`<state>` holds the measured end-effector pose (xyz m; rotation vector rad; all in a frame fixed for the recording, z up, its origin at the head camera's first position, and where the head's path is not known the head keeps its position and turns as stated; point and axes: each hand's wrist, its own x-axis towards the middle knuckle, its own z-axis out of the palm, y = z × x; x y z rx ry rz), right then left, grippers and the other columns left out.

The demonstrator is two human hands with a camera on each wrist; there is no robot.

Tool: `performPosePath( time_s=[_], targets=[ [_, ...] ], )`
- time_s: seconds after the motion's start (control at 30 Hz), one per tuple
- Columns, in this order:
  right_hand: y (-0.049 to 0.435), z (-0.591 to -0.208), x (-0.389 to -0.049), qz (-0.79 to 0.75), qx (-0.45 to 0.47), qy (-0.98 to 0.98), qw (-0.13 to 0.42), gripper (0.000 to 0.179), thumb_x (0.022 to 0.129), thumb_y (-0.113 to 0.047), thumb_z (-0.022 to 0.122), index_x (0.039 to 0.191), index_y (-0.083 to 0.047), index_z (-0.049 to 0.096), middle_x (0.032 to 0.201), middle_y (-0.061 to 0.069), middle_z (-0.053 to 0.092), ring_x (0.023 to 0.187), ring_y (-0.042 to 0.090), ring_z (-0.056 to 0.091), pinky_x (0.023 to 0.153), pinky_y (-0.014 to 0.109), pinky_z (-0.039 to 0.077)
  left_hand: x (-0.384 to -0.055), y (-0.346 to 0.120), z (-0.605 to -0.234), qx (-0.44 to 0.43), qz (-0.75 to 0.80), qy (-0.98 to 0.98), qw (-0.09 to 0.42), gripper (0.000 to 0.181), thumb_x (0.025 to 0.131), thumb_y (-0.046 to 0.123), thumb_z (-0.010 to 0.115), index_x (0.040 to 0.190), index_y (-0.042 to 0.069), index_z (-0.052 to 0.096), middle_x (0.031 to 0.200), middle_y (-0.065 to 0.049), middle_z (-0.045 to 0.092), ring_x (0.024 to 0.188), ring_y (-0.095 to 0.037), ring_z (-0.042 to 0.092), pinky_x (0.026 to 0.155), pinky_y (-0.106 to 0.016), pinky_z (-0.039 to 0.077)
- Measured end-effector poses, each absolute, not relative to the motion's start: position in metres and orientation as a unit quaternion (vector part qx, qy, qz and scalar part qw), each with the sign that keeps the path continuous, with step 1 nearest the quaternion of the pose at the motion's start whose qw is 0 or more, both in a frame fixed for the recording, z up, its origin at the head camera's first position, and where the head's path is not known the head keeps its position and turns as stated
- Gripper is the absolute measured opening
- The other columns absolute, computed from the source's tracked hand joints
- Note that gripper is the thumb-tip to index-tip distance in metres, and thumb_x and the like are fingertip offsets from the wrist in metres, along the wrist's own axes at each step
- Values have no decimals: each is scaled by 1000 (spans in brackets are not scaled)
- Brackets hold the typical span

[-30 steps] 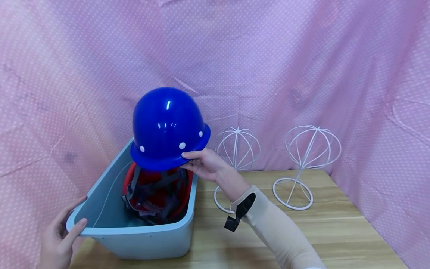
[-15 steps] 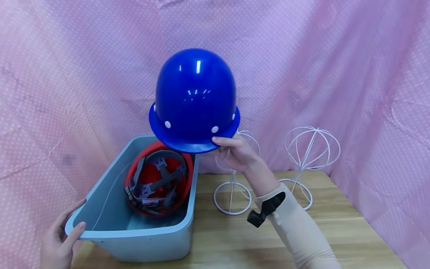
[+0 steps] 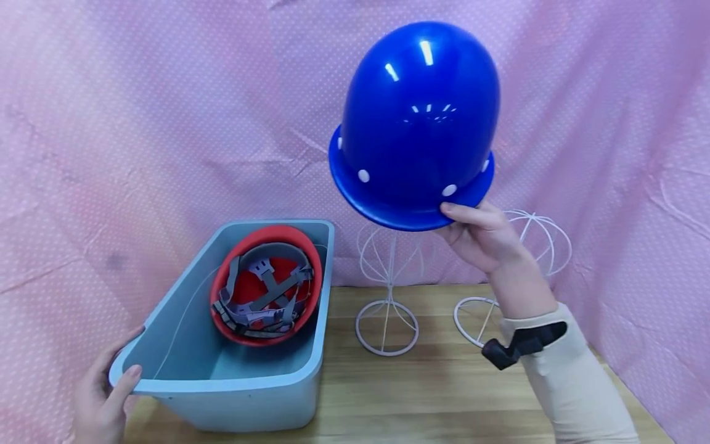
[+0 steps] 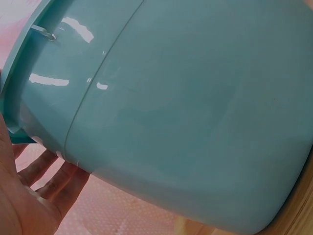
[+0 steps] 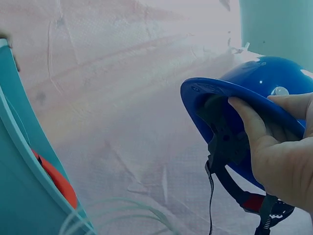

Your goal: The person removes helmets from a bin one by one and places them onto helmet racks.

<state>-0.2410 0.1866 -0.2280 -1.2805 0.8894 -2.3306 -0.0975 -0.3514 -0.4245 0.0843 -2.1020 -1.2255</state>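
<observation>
My right hand (image 3: 479,237) pinches the brim of a blue hard hat (image 3: 418,117), thumb on top and fingers underneath. It is held up in front of the curtain, dome upward. In the right wrist view, dark straps and a chin strap hang from inside the hard hat (image 5: 234,132). My left hand (image 3: 105,391) grips the near left corner of a light blue plastic bin (image 3: 238,385), thumb over the rim. In the left wrist view the fingers (image 4: 63,183) lie against the bin's outer wall. Inside the bin a red hard hat (image 3: 283,271) lies upside down, its grey suspension showing.
Two white wire stands with round cage tops are on the wooden table (image 3: 388,401). The left stand (image 3: 386,327) is right of the bin; the right stand (image 3: 471,320) is partly hidden by my right arm. A pink dotted curtain (image 3: 166,123) hangs behind.
The blue hard hat has risen from over the bin and moved right in my right hand, uncovering the red one. My left hand stays on the bin's corner.
</observation>
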Motion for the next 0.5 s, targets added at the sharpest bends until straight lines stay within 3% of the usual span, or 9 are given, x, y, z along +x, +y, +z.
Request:
performPosePath(
  time_s=[0.3, 0.4, 0.5],
  targets=[
    [252, -221, -220, -818, -471, 296, 146, 52, 106, 17, 20, 151, 5, 43, 151, 22, 58, 133, 36, 66, 115, 43, 50, -119, -334, -424, -12, -517, -792, 324, 53, 102, -7, 51, 154, 0, 52, 135, 18, 62, 118, 5, 62, 88, -4, 49],
    [273, -221, -211, -818, -473, 298, 138, 57, 105, 17, 17, 158, 2, 34, 157, 22, 51, 135, 39, 63, 116, 46, 48, -126, -327, -424, -18, -563, -762, 319, 52, 100, -8, 50, 152, -2, 54, 132, 12, 66, 114, 0, 64, 86, -6, 51],
    [287, -224, -206, -823, -465, 297, 133, 58, 105, 17, 16, 157, 1, 35, 157, 22, 52, 134, 39, 64, 115, 47, 49, -128, -323, -423, -2, -582, -746, 325, 52, 98, -9, 51, 150, -3, 56, 127, 9, 68, 110, -1, 65, 84, -6, 51]
  ],
)
